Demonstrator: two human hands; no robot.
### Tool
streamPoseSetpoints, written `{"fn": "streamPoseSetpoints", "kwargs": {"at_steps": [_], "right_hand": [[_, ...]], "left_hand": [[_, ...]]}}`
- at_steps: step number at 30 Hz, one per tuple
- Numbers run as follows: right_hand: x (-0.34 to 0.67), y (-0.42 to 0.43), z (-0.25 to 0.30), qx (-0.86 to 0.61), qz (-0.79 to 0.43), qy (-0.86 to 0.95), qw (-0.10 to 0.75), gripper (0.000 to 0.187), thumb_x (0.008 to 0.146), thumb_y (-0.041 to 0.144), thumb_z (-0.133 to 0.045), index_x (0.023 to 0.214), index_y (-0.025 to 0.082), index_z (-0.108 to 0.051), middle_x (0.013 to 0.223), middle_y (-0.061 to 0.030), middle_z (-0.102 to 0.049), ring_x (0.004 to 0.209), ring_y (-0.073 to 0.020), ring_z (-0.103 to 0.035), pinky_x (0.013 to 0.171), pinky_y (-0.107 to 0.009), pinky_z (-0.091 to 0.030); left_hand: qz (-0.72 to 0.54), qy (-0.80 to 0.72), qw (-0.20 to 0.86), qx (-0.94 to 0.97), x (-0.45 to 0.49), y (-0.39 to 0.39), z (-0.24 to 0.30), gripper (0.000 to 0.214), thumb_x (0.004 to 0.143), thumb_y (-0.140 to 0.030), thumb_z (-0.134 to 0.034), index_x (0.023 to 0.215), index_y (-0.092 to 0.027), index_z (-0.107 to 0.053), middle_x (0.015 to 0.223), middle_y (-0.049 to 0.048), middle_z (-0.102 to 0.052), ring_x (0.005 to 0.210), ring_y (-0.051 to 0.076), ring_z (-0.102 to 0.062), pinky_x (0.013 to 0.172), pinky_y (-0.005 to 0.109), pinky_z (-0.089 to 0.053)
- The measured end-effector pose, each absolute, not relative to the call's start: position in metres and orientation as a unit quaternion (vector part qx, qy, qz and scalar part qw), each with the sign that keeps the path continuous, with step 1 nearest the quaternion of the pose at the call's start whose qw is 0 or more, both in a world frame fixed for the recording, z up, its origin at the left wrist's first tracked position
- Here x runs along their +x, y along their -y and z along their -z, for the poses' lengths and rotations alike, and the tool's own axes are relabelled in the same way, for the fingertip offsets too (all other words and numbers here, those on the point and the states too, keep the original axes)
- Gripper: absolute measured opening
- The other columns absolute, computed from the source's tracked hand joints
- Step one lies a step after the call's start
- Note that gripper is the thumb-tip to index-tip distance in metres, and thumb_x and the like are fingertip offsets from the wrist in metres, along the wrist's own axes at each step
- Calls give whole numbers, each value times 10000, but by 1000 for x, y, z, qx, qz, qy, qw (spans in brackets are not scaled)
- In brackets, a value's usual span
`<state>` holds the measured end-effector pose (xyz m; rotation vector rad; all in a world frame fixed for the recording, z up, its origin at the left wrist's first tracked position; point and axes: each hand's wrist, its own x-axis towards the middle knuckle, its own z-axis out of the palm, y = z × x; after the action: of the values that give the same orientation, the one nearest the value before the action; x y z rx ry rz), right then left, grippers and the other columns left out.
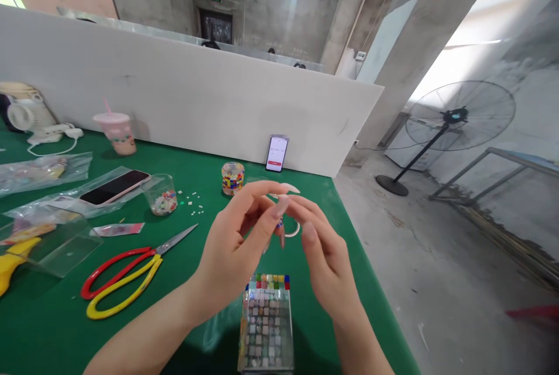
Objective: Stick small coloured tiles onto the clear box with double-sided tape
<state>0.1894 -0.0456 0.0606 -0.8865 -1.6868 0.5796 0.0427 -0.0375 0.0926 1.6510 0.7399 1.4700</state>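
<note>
My left hand (236, 247) and my right hand (321, 253) meet above the green table (196, 258), fingertips pinched together on a tiny piece I cannot make out. A small white ring (293, 228) shows just behind the fingers. Right below my hands stands a clear box (266, 322) covered with small coloured mosaic tiles.
Red and yellow scissors (131, 273) lie to the left. Behind them are a glass of tiles (162, 194), a phone on plastic bags (114, 186), a tiled round cup (233, 177), a propped phone (277, 153) and a pink drink (117, 132). A white partition (183, 89) backs the table. A floor fan (454, 116) stands at right.
</note>
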Motion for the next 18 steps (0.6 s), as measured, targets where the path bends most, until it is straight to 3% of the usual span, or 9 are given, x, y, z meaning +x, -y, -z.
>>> {"fn": "streamPoseSetpoints", "kwargs": {"at_steps": [3,8,14,18], "right_hand": [[180,65,-64,-341,-223,690,599,385,991,216,-459,1292,426,-576,1329,29,-597,1233,-173,-551,986,-335,-515],[168,72,-60,-336,-168,656,655,367,958,211,-528,1249,410,-628,1240,-10,-664,1150,-223,-621,956,-404,-550],[163,74,-61,-295,-360,559,687,227,937,295,-582,1074,393,-734,1194,-15,-666,1134,-209,-630,950,-380,-567],[165,70,-64,-267,-424,521,691,156,893,370,-636,983,409,-758,1064,-18,-679,1008,-191,-665,797,-318,-616]], "left_hand": [[-603,-285,406,625,47,43,-91,143,913,-242,-610,1051,-280,-615,662,-53,-621,479,70,-526,434,151,-456],[-624,-244,522,528,56,47,-86,124,845,-305,-708,932,-292,-621,659,-71,-639,453,46,-503,422,114,-457],[-642,-222,535,502,65,50,-83,193,812,-358,-741,944,-306,-611,680,-72,-622,546,48,-539,501,86,-483],[-636,-214,536,512,64,50,-83,180,924,-471,-556,976,-300,-579,623,-69,-580,492,58,-497,471,113,-461]]}}
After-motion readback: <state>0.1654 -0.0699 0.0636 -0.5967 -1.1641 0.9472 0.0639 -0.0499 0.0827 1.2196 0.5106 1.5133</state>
